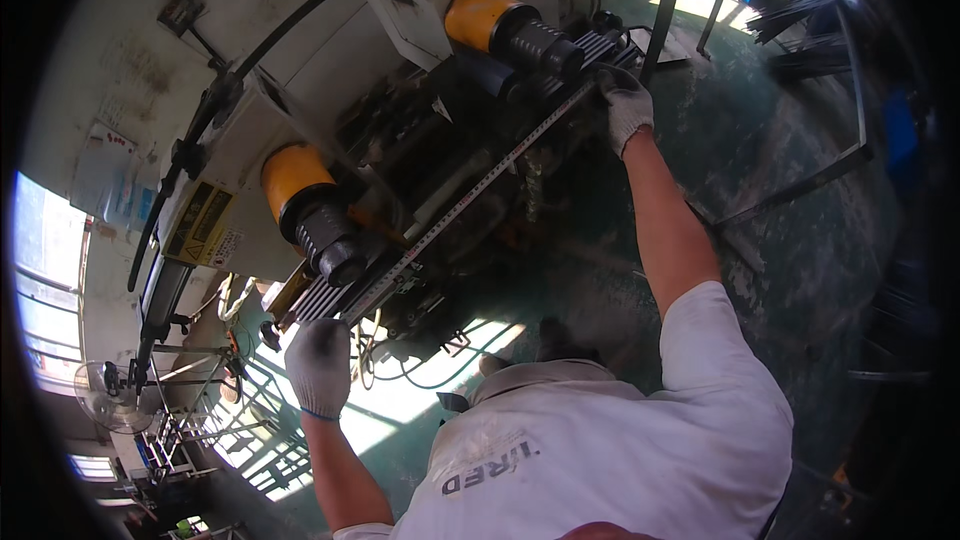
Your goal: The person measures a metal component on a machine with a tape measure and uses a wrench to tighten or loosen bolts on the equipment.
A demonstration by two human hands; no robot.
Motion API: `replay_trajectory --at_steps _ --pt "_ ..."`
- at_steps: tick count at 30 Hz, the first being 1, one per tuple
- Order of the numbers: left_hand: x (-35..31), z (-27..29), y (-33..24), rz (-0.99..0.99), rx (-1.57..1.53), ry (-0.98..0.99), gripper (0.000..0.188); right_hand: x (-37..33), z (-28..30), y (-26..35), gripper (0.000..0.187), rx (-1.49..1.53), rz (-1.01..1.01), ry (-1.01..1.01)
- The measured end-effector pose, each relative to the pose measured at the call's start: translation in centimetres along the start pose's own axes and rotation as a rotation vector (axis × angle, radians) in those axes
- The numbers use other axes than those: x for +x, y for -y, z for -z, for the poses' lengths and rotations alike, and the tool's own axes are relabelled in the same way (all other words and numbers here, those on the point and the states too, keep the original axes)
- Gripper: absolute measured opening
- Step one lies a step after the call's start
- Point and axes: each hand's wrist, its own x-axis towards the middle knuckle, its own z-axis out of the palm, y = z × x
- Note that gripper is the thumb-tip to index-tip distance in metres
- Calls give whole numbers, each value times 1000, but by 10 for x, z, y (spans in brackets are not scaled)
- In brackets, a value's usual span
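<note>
Head view: gloved hands at two ends of bars on machine.

Bars (322, 298) lie along machine (400, 15), ruler (480, 186) beside them; left hand (320, 365) at lower-left end, right hand (626, 105) at upper-right, fingers bent or hidden, can't tell if grasping. Orange housings (485, 20) above, black ribbed cylinder (545, 47) protruding from each. Dark strips (800, 20) piled far right.

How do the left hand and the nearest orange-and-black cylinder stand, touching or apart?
Apart. The head view plainly shows metal bars in the gap between left hand and cylinder.
</note>
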Motion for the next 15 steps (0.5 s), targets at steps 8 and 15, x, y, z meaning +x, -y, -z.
replay_trajectory --at_steps 8,15 --pt "17 -7 0 26 15 -29 15 19 -23 11 36 -239 166 -25" --pt "17 -4 12 68 26 76 19 20 -21 -2 30 -249 274 -31"
